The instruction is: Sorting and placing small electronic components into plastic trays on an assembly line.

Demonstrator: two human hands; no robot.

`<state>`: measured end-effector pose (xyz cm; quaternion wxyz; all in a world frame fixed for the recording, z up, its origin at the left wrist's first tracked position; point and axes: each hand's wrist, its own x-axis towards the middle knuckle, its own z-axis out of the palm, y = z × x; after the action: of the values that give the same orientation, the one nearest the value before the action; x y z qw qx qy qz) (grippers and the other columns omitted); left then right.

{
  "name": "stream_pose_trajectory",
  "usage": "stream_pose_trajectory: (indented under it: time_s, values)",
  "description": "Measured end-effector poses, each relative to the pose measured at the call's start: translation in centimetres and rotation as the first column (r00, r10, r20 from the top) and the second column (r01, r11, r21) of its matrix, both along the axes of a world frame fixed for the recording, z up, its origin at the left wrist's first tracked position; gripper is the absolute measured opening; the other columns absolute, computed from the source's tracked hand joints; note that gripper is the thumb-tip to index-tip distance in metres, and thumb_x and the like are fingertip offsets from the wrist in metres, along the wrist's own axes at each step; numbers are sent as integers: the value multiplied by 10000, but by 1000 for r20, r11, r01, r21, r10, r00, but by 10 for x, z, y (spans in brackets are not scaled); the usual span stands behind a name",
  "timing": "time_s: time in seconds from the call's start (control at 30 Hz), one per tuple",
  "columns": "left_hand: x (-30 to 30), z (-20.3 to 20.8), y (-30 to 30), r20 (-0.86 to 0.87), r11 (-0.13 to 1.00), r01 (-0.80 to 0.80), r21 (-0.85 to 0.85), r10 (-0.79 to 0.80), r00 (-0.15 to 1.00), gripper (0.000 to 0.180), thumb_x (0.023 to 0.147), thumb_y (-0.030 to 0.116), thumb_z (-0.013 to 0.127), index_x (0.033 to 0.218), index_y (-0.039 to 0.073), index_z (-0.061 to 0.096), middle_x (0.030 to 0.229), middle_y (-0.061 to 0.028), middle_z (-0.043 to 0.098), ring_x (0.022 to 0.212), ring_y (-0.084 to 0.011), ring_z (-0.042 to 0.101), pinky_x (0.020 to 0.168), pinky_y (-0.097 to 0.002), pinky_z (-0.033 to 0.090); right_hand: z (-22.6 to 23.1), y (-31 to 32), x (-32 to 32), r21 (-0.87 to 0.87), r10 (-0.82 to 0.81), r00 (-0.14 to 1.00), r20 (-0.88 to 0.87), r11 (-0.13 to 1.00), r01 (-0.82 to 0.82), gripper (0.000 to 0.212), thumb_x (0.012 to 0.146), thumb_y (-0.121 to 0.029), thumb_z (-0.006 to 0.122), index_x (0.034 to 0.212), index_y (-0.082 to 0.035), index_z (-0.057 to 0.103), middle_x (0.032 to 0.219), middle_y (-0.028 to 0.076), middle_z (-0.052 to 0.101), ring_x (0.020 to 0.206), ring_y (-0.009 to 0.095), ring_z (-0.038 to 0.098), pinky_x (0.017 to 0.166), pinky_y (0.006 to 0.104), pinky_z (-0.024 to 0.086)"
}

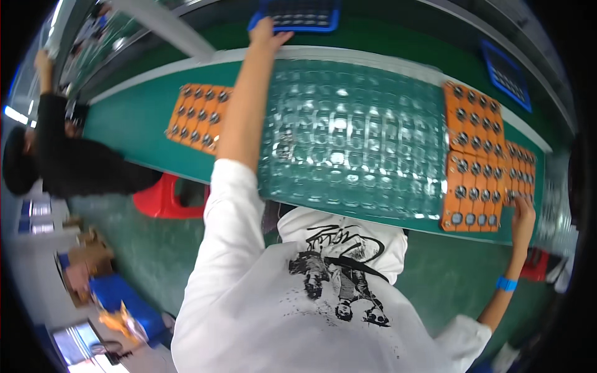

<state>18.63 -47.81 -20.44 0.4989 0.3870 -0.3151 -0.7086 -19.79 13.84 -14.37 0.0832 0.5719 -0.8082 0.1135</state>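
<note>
My left arm is stretched far forward, and my left hand [266,35] is at the near left corner of a blue tray [305,28] with rows of small dark pieces. Its fingers are closed at the tray's rim, while the thumb points right along the front edge. At the far right, my right hand [523,219] has its bent fingertips at the near end of an orange fixture board [521,169] with round metallic parts; what they pinch is too small to tell. Between my arms lies a large clear plastic blister sheet [351,140] with rows of moulded pockets.
More orange boards [472,158] adjoin the sheet's right side; another orange board [194,118] lies left of my arm. A second blue tray [507,76] is at the far right. A person in black [81,149] sits at left near a red stool [168,198].
</note>
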Motion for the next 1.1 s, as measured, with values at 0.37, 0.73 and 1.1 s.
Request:
stream_pose_trajectory:
  time_s: [0.37,0.73,1.1]
  values:
    - [-3,18,-17,27,970,-200,136,198,980,331,915,-31,423,1245,-14,419,1219,-238,488,1046,-472,563,817,-649,534,-8,0,-27,202,-29,994,-106,978,50,86,815,71,535,885,37,571,806,188,538,758,381,551,644,456,420]
    - [51,42,-10,24,989,-143,-31,143,989,294,871,-32,441,1155,10,502,1052,-168,588,816,-304,632,699,-575,584,-22,-2,-30,35,-12,996,94,999,9,111,844,65,527,938,53,585,857,213,616,777,379,603,683,419,461]
    - [209,118,181,25,999,6,-34,-6,1000,423,866,-28,519,1240,-112,339,1286,-294,415,1228,-435,433,1080,-512,396,-30,11,-54,62,-44,964,261,998,28,111,923,-28,543,994,52,575,830,169,610,693,241,624,612,349,467]
